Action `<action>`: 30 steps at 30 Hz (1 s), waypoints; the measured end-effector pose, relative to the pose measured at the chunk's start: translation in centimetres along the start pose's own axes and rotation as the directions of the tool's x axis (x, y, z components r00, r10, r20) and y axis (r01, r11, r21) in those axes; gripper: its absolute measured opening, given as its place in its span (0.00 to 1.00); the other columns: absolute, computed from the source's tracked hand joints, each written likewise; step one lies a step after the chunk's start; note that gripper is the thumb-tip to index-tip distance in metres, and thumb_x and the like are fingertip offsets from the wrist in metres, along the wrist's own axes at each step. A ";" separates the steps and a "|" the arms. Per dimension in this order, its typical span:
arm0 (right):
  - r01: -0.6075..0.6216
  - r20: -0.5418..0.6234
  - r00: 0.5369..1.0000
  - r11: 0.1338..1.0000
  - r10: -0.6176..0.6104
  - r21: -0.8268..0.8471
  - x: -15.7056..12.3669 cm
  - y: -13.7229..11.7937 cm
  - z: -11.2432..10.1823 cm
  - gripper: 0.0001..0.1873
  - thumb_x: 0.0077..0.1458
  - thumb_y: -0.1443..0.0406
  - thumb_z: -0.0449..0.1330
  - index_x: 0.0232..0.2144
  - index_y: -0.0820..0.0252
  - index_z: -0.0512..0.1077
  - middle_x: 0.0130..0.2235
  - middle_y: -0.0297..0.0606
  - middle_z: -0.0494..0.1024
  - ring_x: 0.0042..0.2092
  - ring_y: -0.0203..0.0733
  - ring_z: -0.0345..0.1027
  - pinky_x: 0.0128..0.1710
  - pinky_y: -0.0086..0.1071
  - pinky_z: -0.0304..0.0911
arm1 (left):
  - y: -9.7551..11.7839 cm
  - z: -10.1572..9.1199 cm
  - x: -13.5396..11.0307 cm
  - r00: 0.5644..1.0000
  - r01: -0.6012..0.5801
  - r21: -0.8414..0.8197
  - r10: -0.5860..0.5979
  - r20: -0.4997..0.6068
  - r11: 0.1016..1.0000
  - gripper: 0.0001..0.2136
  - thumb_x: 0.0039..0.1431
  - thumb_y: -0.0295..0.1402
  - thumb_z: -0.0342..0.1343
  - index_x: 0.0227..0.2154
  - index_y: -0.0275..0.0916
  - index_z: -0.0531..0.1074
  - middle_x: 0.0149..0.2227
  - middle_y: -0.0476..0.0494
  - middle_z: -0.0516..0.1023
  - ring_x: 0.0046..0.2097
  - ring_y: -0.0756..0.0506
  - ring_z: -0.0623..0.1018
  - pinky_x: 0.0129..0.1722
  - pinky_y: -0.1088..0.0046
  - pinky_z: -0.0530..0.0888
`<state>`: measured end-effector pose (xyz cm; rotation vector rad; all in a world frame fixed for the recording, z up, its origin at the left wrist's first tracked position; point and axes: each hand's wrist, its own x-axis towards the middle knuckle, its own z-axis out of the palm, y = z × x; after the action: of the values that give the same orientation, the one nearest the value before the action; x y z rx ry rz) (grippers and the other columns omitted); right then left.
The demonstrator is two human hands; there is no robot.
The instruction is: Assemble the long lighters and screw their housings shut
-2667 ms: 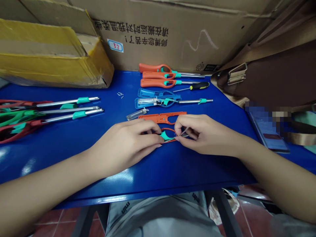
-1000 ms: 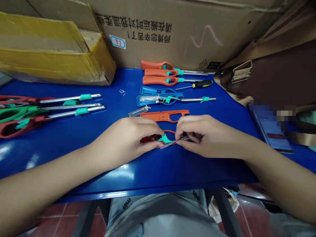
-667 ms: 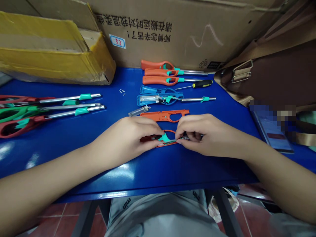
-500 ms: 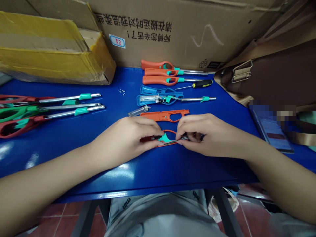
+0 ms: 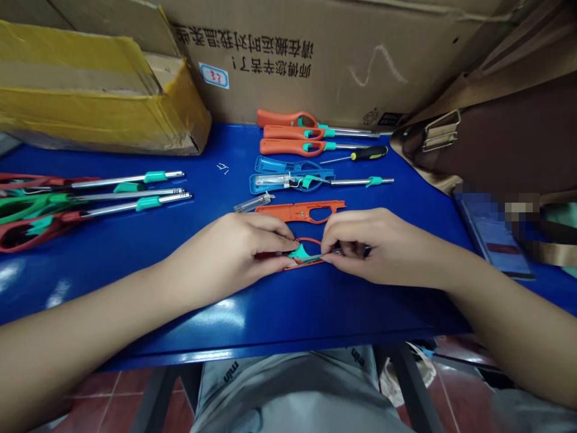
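Note:
An open orange lighter half-shell with a teal trigger (image 5: 303, 254) lies on the blue table (image 5: 279, 307) between my hands. My left hand (image 5: 229, 255) is closed, pinching the shell's left part, which it mostly hides. My right hand (image 5: 378, 243) is closed too, fingertips pinched on a thin metal piece at the shell's right end. Just beyond them lies a second orange half-shell (image 5: 300, 211) and a clear fuel tube (image 5: 251, 203).
Blue lighter parts with a metal tube (image 5: 306, 179), three orange lighters (image 5: 297, 133) and a black-yellow screwdriver (image 5: 360, 154) lie farther back. Several long lighters (image 5: 90, 201) lie at left. Cardboard boxes (image 5: 90, 90) stand behind, a brown bag (image 5: 496, 132) and a phone (image 5: 496, 237) at right.
My hands have stayed on the orange shell with only small finger movements at its right end. The view has shifted slightly since the oldest frame.

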<state>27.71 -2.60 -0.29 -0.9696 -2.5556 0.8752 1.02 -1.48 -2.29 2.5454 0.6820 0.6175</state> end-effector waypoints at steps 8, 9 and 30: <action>0.013 0.039 0.999 0.997 -0.010 -0.071 0.3 -0.1 0.0 0.06 0.63 0.73 0.60 0.35 0.60 0.74 0.36 0.34 0.75 0.35 0.34 0.67 0.35 0.29 0.59 | -0.3 0.0 0.1 1.000 -0.004 -0.050 0.003 -0.004 0.999 0.07 0.67 0.33 0.62 0.42 0.40 0.84 0.43 0.45 0.85 0.43 0.46 0.84 0.46 0.72 0.79; 0.012 0.043 0.999 0.997 -0.009 -0.080 0.3 -0.1 0.0 0.06 0.64 0.72 0.59 0.35 0.59 0.73 0.36 0.34 0.75 0.35 0.34 0.67 0.35 0.29 0.59 | -0.3 0.0 0.0 1.000 0.000 -0.041 -0.001 -0.005 0.999 0.07 0.67 0.34 0.62 0.42 0.40 0.84 0.43 0.44 0.85 0.43 0.46 0.84 0.45 0.72 0.79; -0.054 0.039 0.998 0.995 0.057 -0.079 0.2 -0.3 0.0 0.04 0.63 0.71 0.60 0.35 0.58 0.73 0.35 0.32 0.75 0.31 0.33 0.62 0.32 0.30 0.55 | 0.1 0.1 0.1 1.000 0.019 0.003 -0.019 -0.008 1.000 0.08 0.68 0.36 0.61 0.41 0.40 0.84 0.44 0.43 0.85 0.42 0.45 0.85 0.45 0.71 0.80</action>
<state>27.39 -2.64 -0.07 -1.0605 -2.6270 0.8237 1.22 -1.57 -2.30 2.5382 0.7097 0.6207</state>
